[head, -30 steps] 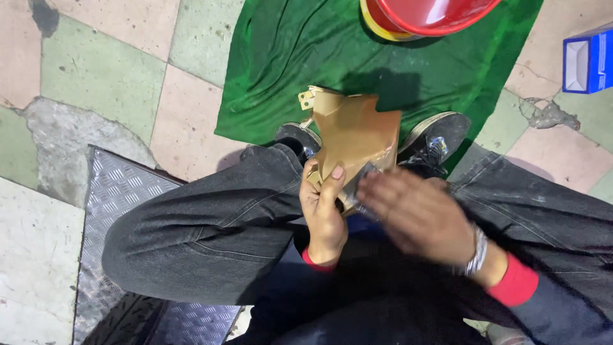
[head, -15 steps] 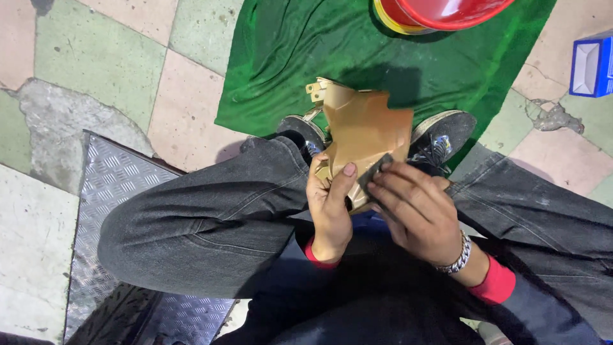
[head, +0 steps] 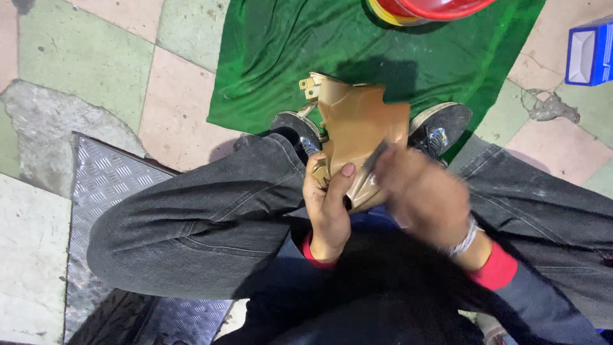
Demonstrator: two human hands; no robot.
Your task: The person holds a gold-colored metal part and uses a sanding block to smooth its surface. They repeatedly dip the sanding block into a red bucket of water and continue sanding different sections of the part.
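A: Item 1, left hand (head: 327,211)?
B: Grip closed around the lower edge of a tan panel (head: 359,137), thumb pressed on its face.
A: Item 2, right hand (head: 423,195)?
B: Blurred; grip pinches a thin dark tool (head: 377,155) against the panel, just right of the left grip.
A: Surroundings?
B: 2 shoes (head: 440,128) beyond the grips, on green cloth (head: 287,51); red bowl (head: 440,7) farther off; blue box (head: 590,54) far right.
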